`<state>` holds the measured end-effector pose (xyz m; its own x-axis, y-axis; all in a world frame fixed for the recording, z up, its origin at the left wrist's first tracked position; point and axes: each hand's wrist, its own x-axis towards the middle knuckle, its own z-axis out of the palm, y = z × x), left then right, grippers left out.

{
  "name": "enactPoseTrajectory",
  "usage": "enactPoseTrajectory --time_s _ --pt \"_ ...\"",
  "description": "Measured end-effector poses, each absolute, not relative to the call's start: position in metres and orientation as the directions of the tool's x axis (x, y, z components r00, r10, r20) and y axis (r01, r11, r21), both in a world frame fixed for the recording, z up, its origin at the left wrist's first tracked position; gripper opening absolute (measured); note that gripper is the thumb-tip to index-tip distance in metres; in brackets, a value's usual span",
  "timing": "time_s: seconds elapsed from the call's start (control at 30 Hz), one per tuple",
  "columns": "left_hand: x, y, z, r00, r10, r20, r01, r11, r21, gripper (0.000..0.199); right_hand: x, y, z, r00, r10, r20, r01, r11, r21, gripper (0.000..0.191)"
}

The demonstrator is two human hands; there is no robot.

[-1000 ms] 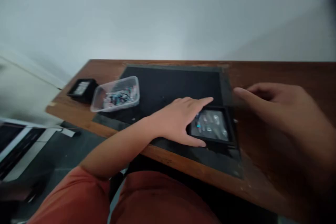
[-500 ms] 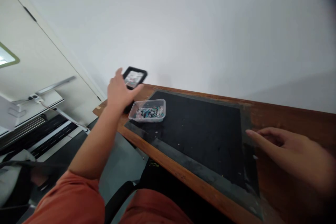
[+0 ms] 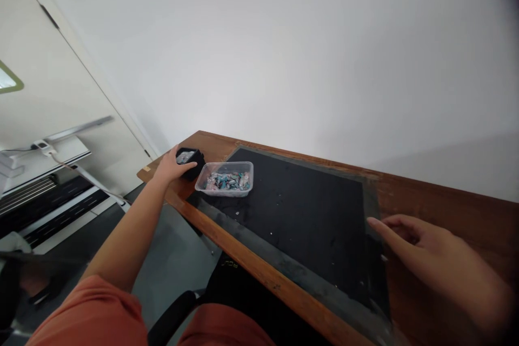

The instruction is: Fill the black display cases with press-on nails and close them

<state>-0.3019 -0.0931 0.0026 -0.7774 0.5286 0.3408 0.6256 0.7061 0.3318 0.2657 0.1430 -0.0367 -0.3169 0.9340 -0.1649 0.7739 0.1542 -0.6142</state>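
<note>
At the far left end of the table, my left hand (image 3: 168,166) is closed round a black-rimmed rectangular frame or tray (image 3: 185,157) with a pale middle. It sits level with the top of a dark block (image 3: 193,173), and I cannot tell the two apart clearly. Right beside it stands a clear plastic tub (image 3: 224,193), partly filled with small crinkled blue, pink and silvery pieces. My right hand (image 3: 430,254) hovers by the right edge of the black mat (image 3: 308,205). Its fingers are loosely curled, the thumb stands apart, and nothing shows in it.
The wooden table (image 3: 438,194) runs along a white wall (image 3: 284,54). Small pale specks lie on the mat. To the left are a shelf with a power strip (image 3: 44,147) and a white door panel (image 3: 73,75). A chair armrest (image 3: 172,316) is below.
My left hand has lowered the black-rimmed piece from the air beside the wall to the table's left end. The right hand keeps nearly the same pose, and the view has shifted slightly.
</note>
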Motion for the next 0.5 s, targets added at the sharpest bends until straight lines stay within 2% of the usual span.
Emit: enactPoseTrajectory --time_s 0.1,0.33,0.5 --pt "-0.3067 -0.0892 -0.0010 -0.761 0.543 0.355 0.645 0.692 0.324 0.048 0.2650 0.1414 -0.0324 -0.303 0.940 -0.157 0.768 0.144 -0.624 0.065" --pt "-0.3043 -0.0861 -0.0004 -0.735 0.581 0.350 0.678 0.656 0.332 0.046 0.2660 0.1435 -0.0376 -0.343 0.937 -0.066 0.726 0.219 -0.652 0.051" --pt "-0.3016 -0.0866 0.0028 -0.728 0.600 0.332 0.686 0.636 0.355 0.047 0.2659 0.1494 -0.0366 -0.318 0.947 -0.041 0.719 0.213 -0.661 0.051"
